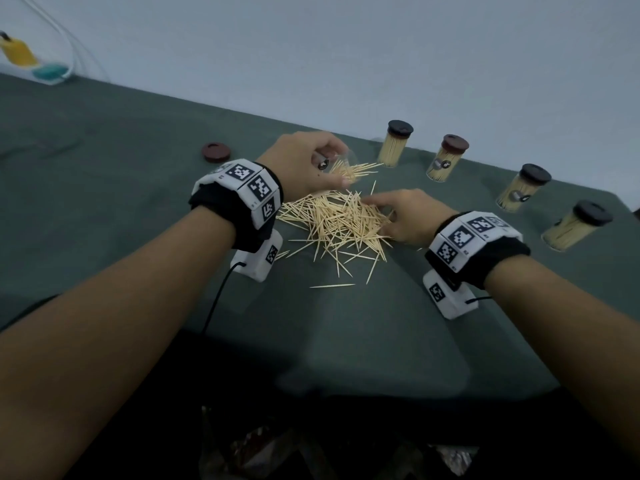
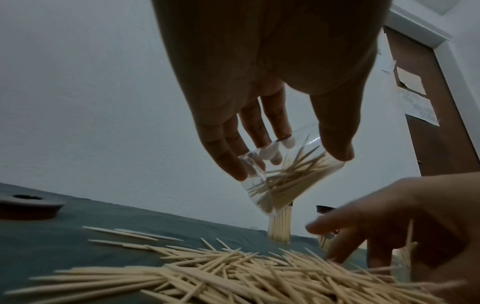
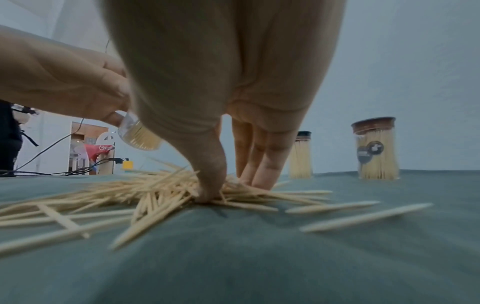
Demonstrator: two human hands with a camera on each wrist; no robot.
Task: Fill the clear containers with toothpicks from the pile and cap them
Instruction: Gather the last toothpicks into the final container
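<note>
My left hand [image 1: 311, 161] grips a clear container [image 1: 341, 164], tilted above the far edge of the toothpick pile [image 1: 332, 223]. In the left wrist view the container [image 2: 285, 176] sits between thumb and fingers of that hand [image 2: 288, 164], partly full, with toothpicks poking out of its mouth. My right hand [image 1: 381, 218] lies low on the pile's right side. The right wrist view shows this hand [image 3: 231, 190] with thumb and straight fingers pressing into the toothpicks [image 3: 130, 193]. A loose brown cap [image 1: 216, 152] lies on the cloth to the left.
Several filled, capped containers stand in a row at the back right, from the nearest-left one [image 1: 394, 143] to the last [image 1: 575, 225]. A green cloth [image 1: 104, 202] covers the table. A yellow and teal object [image 1: 20, 51] sits far left by the wall.
</note>
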